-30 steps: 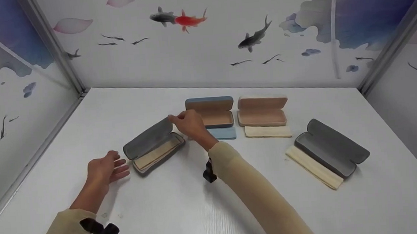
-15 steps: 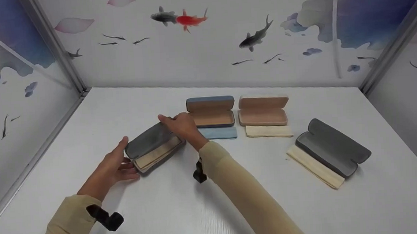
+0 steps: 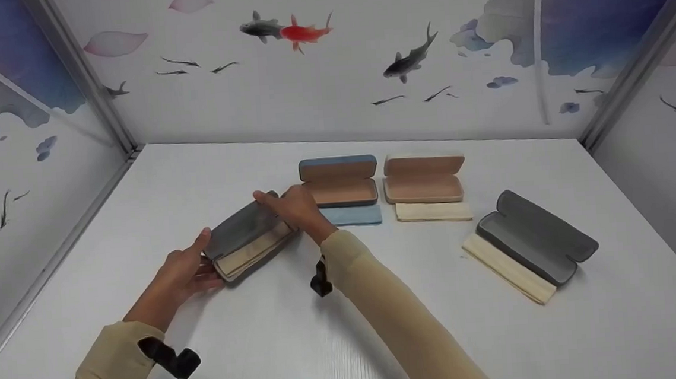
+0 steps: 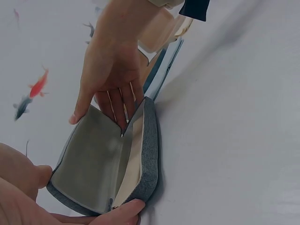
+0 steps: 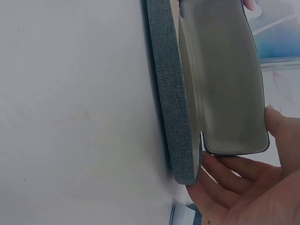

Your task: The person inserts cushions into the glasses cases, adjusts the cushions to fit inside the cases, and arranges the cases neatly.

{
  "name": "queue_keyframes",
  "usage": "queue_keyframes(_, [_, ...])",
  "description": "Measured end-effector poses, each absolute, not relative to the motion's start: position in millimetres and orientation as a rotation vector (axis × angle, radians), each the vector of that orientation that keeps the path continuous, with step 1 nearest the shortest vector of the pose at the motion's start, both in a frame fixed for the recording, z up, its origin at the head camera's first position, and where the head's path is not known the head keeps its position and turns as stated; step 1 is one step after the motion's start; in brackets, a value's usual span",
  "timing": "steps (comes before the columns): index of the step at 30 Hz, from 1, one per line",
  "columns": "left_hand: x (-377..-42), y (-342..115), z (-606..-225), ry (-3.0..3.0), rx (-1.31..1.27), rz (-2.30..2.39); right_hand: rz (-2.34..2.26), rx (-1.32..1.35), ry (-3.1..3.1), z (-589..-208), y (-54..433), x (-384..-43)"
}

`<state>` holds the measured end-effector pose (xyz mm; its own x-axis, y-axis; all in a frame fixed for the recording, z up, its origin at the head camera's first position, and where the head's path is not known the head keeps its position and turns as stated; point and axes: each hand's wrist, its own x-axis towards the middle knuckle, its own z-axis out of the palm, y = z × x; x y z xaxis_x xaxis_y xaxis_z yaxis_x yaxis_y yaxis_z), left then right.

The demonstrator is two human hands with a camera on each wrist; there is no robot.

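A dark grey glasses case (image 3: 240,232) stands half closed at left of the table, a folded beige cloth (image 3: 254,252) lying in its base. My left hand (image 3: 178,275) holds the case's left end, thumb on the lid's edge and fingers by the base. At the other end, my right hand (image 3: 299,207) grips the lid with its thumb on the top edge. In the right wrist view, fingers of the right hand (image 5: 253,192) reach round the case's end. The left wrist view shows the grey lining of the lid (image 4: 89,161).
Behind stand an opened blue case (image 3: 339,192) with a blue cloth (image 3: 352,216) before it, and an opened pale case (image 3: 424,189) with a cream cloth (image 3: 433,211). Another opened grey case (image 3: 535,238) lies at right beside a cream cloth (image 3: 509,268). Printed walls enclose the table.
My left hand has come right and now touches the grey case. The right hand has moved slightly left and down, and the lid has tipped lower over the cloth.
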<state>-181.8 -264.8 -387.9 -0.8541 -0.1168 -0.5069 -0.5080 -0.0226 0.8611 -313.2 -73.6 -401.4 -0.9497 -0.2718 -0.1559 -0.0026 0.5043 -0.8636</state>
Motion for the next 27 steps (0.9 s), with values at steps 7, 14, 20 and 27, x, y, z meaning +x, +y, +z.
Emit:
queue_keyframes(7, [-180, -263, -391, 1.986, -0.647, 1.986, -1.359, -0.174, 2.424, -393, -70, -315])
queue_keyframes(14, [-177, -259, -391, 2.117, -0.645, 1.864, -1.266, -0.202, 2.493, -387, -69, -308])
queue_keyframes(20, [-173, -254, -390, 2.184, -0.647, 1.829, -1.288, -0.226, 2.487, -392, -64, -309])
queue_keyframes(27, [-170, -247, -393, 2.281, -0.687, 1.779, -1.425, -0.295, 2.435, -401, -56, -312])
